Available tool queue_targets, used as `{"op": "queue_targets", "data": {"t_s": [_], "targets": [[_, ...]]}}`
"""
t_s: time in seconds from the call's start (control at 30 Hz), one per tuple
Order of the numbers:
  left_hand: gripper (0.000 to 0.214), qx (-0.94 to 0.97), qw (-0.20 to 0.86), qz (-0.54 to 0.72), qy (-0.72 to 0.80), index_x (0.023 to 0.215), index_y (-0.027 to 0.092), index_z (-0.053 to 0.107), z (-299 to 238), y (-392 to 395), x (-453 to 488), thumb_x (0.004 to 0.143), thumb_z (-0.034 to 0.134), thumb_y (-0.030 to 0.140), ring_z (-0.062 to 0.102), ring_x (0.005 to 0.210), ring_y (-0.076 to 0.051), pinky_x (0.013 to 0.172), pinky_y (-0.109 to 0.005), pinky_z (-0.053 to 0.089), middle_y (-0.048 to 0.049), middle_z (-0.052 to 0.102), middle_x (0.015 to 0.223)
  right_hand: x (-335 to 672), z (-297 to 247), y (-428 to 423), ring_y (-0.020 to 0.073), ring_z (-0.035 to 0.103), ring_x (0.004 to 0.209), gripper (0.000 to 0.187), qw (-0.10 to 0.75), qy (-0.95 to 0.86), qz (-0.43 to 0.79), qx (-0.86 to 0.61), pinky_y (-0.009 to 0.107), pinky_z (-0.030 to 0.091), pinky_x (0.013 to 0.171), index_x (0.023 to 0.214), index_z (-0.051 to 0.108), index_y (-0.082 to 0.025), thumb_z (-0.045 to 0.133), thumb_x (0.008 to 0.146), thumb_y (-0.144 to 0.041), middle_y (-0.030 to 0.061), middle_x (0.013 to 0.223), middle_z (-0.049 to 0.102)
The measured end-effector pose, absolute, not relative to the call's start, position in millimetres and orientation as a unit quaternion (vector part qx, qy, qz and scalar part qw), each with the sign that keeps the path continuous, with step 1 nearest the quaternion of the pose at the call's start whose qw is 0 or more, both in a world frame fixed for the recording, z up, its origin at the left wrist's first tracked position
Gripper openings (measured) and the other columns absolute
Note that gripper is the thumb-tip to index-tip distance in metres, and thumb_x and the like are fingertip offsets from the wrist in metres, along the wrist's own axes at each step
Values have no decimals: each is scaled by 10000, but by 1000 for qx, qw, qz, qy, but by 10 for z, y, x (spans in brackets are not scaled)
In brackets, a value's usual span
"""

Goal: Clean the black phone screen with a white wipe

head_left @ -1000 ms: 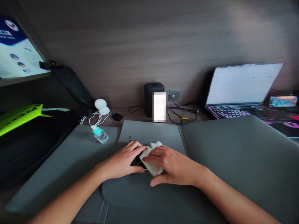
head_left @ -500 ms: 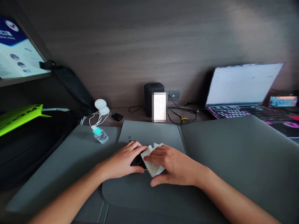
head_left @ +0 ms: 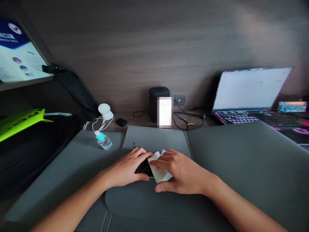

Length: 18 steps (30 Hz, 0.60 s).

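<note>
A dark, glossy flat object (head_left: 142, 168) lies on the grey mat in front of me, mostly covered by my hands; its kind cannot be made out. My left hand (head_left: 125, 166), with a ring on one finger, grips its left side between thumb and fingers. Over its right part lies a white wipe or tissue (head_left: 159, 174), creased at the top. My right hand (head_left: 180, 170) presses this wipe down with curled fingers, the thumb on the near side. A small clear bottle (head_left: 103, 141) with a turquoise collar stands to the left of my left hand.
Behind the grey mat (head_left: 231, 154) stand a black speaker-like box (head_left: 154, 106), cables (head_left: 201, 119) and a lit laptop (head_left: 251, 88). A white round device (head_left: 105, 111) and a small black item (head_left: 121, 121) sit back left. A black bag (head_left: 36, 151) borders the left.
My right hand and the wipe have shifted slightly to the right over the dark object. My left hand keeps its grip in almost the same place.
</note>
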State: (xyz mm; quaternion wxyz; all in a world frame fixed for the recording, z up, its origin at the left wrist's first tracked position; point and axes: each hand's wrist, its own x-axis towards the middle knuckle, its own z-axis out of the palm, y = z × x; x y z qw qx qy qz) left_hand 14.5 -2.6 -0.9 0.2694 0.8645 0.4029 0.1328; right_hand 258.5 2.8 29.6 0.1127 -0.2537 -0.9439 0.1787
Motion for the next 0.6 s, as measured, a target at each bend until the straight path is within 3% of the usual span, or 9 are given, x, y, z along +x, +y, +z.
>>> {"op": "queue_targets", "data": {"t_s": [0.3, 0.47, 0.6], "targets": [[703, 867, 266, 133, 401, 1437, 325, 393, -3, -26, 147, 821, 730, 354, 487, 1191, -287, 1014, -431, 413, -52, 524, 1242, 2587, 311, 39, 213, 617, 888, 411, 102, -942, 188, -259, 357, 411, 864, 1115, 666, -187, 631, 883, -525, 70, 962, 683], [683, 867, 260, 136, 402, 1428, 329, 401, -7, -28, 132, 827, 725, 357, 495, 1188, -280, 1005, -421, 425, -45, 526, 1246, 2625, 346, 67, 181, 598, 821, 199, 78, -938, 176, -287, 309, 415, 767, 901, 684, -174, 606, 929, -355, 45, 862, 658], [663, 870, 255, 131, 401, 1426, 334, 400, -15, -23, 127, 842, 712, 363, 497, 1193, -277, 1010, -414, 425, -42, 521, 1255, 2688, 379, 82, 177, 601, 834, 179, 52, -936, 191, -292, 295, 427, 755, 826, 686, -174, 542, 929, -197, 48, 836, 637]]}}
